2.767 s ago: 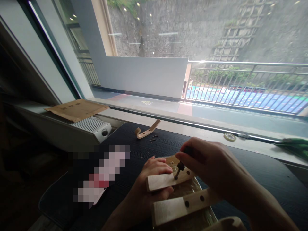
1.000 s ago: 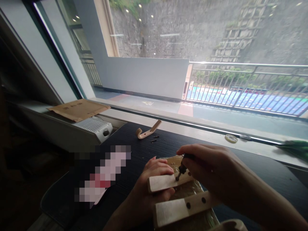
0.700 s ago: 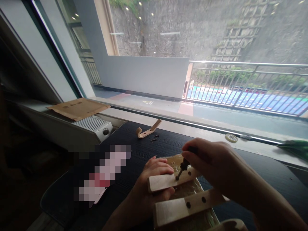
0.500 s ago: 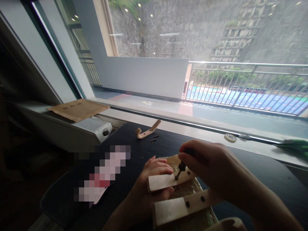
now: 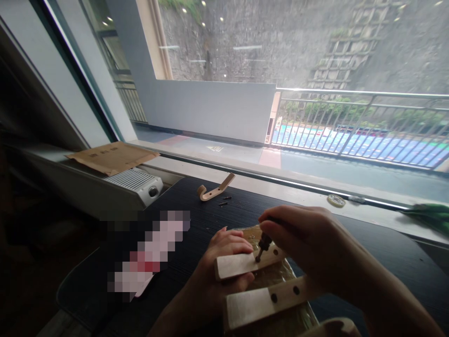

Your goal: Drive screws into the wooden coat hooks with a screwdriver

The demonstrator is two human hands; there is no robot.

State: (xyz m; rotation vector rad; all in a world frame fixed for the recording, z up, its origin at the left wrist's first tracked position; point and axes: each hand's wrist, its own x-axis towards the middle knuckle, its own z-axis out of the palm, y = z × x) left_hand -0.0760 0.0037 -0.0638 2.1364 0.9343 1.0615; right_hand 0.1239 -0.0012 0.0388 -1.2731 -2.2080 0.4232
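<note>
My left hand (image 5: pixel 220 269) grips the end of a pale wooden piece (image 5: pixel 235 264) from below, thumb under it and fingers over its far side. Closed around a small dark screwdriver (image 5: pixel 263 243), my right hand (image 5: pixel 308 248) keeps the tip standing on the top face of that piece. Nearer to me a second wooden piece (image 5: pixel 259 302) with two dark holes lies over a crinkled clear plastic bag (image 5: pixel 277 274). All of this is on a black table (image 5: pixel 217 220).
A loose wooden hook (image 5: pixel 214 188) and two small dark screws (image 5: pixel 224 201) lie farther back on the table. A white heater (image 5: pixel 135 182) carries a piece of cardboard (image 5: pixel 110 157) at the left. A tape roll (image 5: pixel 336 200) and something green (image 5: pixel 430 213) sit on the window sill.
My right hand has shifted and turned slightly on the screwdriver over the same spot. The left hand and both wooden pieces stay where they were.
</note>
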